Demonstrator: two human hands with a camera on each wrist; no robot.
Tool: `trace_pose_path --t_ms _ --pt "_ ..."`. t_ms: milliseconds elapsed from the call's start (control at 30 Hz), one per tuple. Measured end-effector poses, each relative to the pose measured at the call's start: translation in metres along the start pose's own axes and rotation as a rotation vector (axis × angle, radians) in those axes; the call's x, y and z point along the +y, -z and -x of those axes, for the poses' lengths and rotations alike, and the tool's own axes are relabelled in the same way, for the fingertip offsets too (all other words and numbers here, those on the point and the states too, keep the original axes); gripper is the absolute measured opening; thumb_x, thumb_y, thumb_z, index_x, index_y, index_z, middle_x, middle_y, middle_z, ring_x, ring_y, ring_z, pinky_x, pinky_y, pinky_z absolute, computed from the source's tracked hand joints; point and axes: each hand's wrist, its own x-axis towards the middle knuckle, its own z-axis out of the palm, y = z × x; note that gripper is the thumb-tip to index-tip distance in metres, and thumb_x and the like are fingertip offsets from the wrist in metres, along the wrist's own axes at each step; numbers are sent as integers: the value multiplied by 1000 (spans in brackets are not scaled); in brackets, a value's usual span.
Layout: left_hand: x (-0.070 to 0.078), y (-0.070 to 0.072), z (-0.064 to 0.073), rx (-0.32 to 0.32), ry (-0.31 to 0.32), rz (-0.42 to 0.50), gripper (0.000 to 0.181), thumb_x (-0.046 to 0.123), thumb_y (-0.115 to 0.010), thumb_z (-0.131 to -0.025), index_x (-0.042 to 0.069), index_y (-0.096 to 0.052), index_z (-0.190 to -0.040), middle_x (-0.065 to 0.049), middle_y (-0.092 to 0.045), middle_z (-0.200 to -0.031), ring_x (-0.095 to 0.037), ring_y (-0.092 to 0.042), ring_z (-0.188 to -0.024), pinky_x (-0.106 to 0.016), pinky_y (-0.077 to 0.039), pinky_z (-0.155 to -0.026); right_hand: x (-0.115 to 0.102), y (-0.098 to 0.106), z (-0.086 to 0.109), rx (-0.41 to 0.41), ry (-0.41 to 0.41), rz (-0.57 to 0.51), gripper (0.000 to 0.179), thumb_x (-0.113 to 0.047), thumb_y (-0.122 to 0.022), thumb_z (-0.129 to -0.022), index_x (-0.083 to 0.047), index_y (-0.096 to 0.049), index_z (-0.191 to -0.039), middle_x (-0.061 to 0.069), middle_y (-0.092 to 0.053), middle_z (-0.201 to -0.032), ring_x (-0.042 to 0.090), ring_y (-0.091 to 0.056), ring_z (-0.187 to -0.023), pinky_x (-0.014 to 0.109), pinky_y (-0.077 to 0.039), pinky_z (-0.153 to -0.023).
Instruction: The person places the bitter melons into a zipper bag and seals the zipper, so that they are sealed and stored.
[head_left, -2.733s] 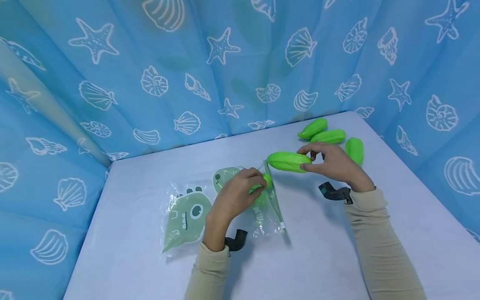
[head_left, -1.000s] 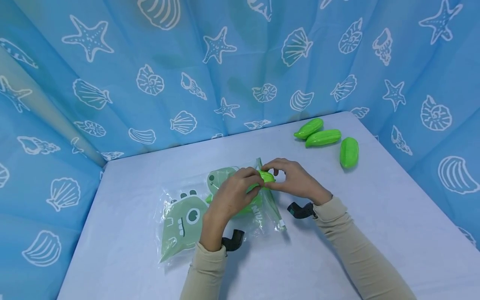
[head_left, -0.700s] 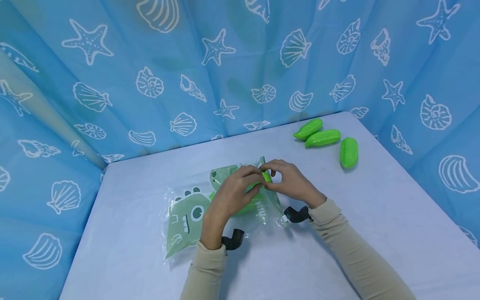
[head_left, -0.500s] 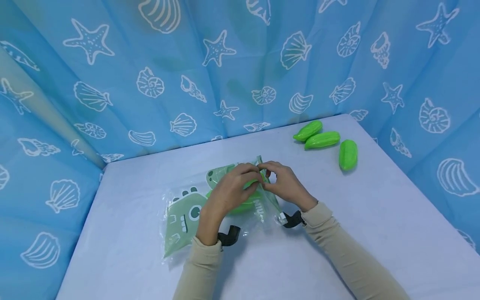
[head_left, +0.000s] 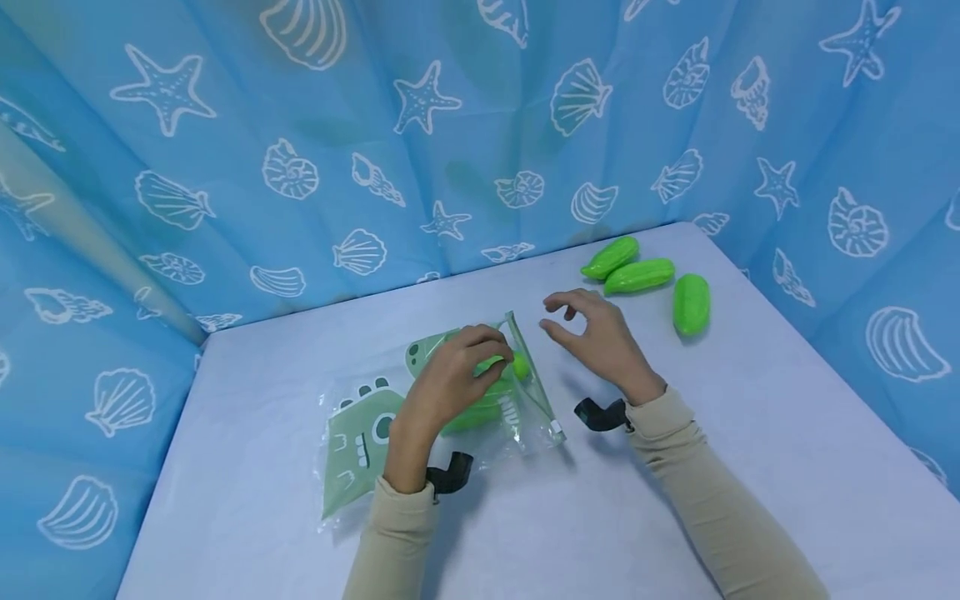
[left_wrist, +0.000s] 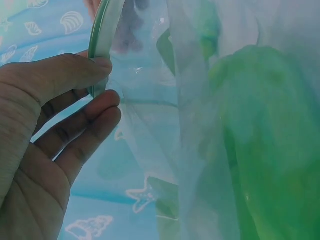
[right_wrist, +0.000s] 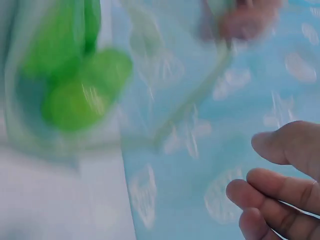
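Note:
A clear plastic slider bag point(head_left: 363, 454) printed with green cartoon monsters lies on the table. My left hand point(head_left: 452, 375) pinches the green-trimmed edge of its mouth point(left_wrist: 101, 35) between thumb and fingers, lifting it. Inside are green ribbed toy vegetables, cucumber-like in shape; one point(head_left: 520, 365) shows near the mouth and another point(head_left: 472, 415) lies deeper, both partly covered by the hand and print. Through the film they also look large and green point(right_wrist: 80, 100) in the right wrist view. My right hand point(head_left: 603, 342) hovers right of the bag, fingers spread and holding nothing.
Three more green toy vegetables point(head_left: 640, 276) sit at the table's back right, one point(head_left: 691, 305) apart from the other two. A white slider point(head_left: 556, 427) is at the near end of the bag's mouth. A blue seashell curtain point(head_left: 450, 150) hangs behind the white table point(head_left: 247, 417).
My right hand carried a green toy vegetable left to the bag's mouth, pushed it in, let go and drew back right. The left hand stays at the bag's edge.

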Motion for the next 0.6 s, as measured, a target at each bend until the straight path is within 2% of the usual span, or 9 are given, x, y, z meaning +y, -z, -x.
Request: trace_pose_path --t_ms 200,300,433,600 --pt "1 0 2 18 -8 5 16 -3 -78 -85 7 -75 -96 -5 -66 -108 -19 -62 -102 -28 -53 -86 32 35 3 231 -118 136 26 -15 -70 -94 1 -69 -115 16 -67 -106 33 -57 -94 46 -42 -82" --pt "1 1 2 22 -6 13 17 -4 -78 -84 8 -75 -96 -6 -66 -108 -19 -62 -102 -27 -53 -87 46 48 7 302 -212 209 28 -15 -68 -94 4 -68 -114 20 -67 -106 36 -54 -96 50 -37 -85" --pt "1 2 3 28 -5 18 17 -5 -78 -84 7 -75 -96 -6 -67 -107 -20 -62 -102 -28 -53 -87 61 62 14 324 -357 283 40 -22 -68 -95 8 -63 -121 24 -62 -111 42 -48 -104 56 -32 -87" --pt "1 3 5 37 -8 18 16 -5 -77 -84 6 -75 -96 -6 -67 -107 -20 -62 -101 -27 -53 -86 77 72 22 278 -497 339 60 -34 -70 -93 12 -54 -128 29 -53 -118 47 -39 -111 61 -28 -87"
